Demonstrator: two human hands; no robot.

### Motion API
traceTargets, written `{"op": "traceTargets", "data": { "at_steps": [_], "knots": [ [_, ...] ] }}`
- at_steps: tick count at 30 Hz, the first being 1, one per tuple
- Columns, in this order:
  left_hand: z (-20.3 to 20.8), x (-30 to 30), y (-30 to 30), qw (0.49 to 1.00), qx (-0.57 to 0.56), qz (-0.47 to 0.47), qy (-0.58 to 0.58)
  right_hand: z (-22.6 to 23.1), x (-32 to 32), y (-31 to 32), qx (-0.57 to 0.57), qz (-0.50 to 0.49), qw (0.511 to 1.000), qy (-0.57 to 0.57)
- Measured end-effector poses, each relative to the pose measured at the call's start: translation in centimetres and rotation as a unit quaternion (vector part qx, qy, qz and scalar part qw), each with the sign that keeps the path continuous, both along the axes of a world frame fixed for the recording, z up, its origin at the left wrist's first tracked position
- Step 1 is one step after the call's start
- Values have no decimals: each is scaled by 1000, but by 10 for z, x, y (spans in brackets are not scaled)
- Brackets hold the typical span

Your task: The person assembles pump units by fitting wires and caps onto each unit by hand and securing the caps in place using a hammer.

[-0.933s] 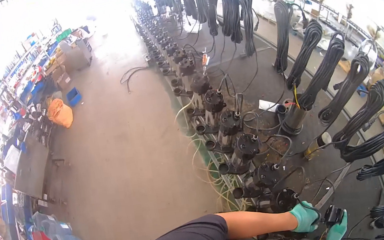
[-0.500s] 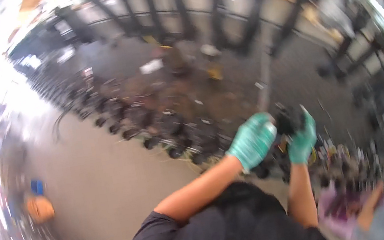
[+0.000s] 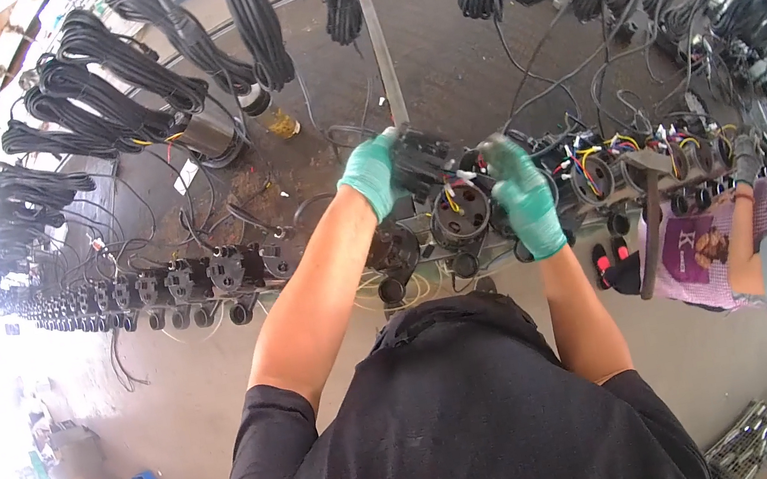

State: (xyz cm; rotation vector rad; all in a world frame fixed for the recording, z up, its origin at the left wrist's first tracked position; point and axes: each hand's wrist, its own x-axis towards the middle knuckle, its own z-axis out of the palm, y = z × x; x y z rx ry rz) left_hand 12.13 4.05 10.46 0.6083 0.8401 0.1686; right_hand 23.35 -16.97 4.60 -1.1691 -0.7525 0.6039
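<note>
My left hand point(image 3: 375, 176), in a green glove, is closed round the edge of a black moulded part point(image 3: 420, 164), held tilted over the bench edge. Just below that part stands a round black housing point(image 3: 459, 213), its top uncovered, with yellow, red and white wires coming out. My right hand point(image 3: 529, 200), also gloved in green, is to the right of this housing. Its fingers reach forward and look stretched out, the thumb apart, though motion blurs the tips. I see nothing in it. Another open housing point(image 3: 594, 179) with coloured wires sits farther right.
Along the dark bench point(image 3: 431, 39) runs a long row of black housings point(image 3: 188, 280). Coiled black cables point(image 3: 255, 28) hang at its far side. A metal cylinder point(image 3: 209, 139) and a bottle point(image 3: 269, 114) stand there. At the right works another person point(image 3: 741, 251).
The view has turned and become sharper. My hands have moved apart; the black part that was between them is now in my left hand, and my right hand is away from it.
</note>
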Motion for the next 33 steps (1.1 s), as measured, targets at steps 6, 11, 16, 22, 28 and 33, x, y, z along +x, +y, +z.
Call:
{"op": "traceTargets", "data": {
  "at_steps": [6,11,16,22,28,33],
  "knots": [
    [-15,5,6,999,38,-29,21,-2,-46,8,-126,-51,983,-125],
    [-35,12,9,994,103,-25,24,16,-42,14,-106,-146,937,-298],
    [-51,17,5,994,109,-24,13,0,-35,11,-137,-72,970,-186],
    [-60,13,6,995,83,-43,-29,-17,-35,6,-96,-22,994,-46],
    [-39,9,-8,991,131,-19,-23,-32,-50,18,-74,-84,991,-68],
    [-51,8,-10,994,93,54,-38,-40,-42,16,76,-54,986,136]
  ]
}}
